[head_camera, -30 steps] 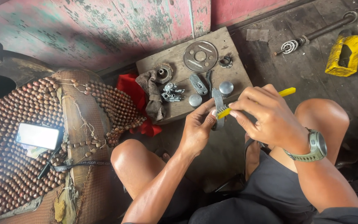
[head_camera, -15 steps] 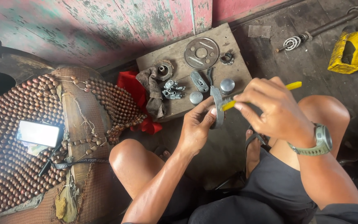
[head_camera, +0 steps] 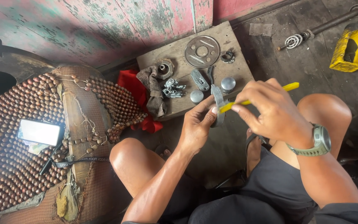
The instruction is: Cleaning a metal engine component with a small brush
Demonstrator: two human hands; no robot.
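Centre of the frame: the left hand (head_camera: 195, 128) is pinching a narrow grey metal part (head_camera: 218, 103) between thumb and fingertips, holding it upright just below the lower edge of the board (head_camera: 175, 52). The right hand (head_camera: 270, 112) is gripping a yellow-handled tool (head_camera: 289, 87), its fingers curled and pressed together around the handle, with the working end lying against the part near the left thumb. The tip itself is hidden behind the fingers, so the kind of tool cannot be told.

Step in hand, as judged: the part is being scraped or cleaned along its face while being steadied in the air. Any further stroke is calling for a firm pinch on the part and a short, controlled travel of the tool away from the left thumb.

Upper centre: the board is serving as a tray. It is carrying a round plate (head_camera: 202, 51) with holes, a small gear (head_camera: 228, 56), two round caps (head_camera: 228, 84), a flat bracket (head_camera: 199, 79), a cluster of small fittings (head_camera: 172, 88), a ring (head_camera: 164, 68) and a grey rag (head_camera: 154, 93), all lying apart from one another. A red cloth (head_camera: 135, 81) is showing under the board's left edge.

Upper right: a yellow can (head_camera: 350, 49) is lying beside a shaft (head_camera: 324, 27); its contents are not visible. Left: a phone (head_camera: 39, 132) is resting on a beaded seat cover (head_camera: 13, 124).
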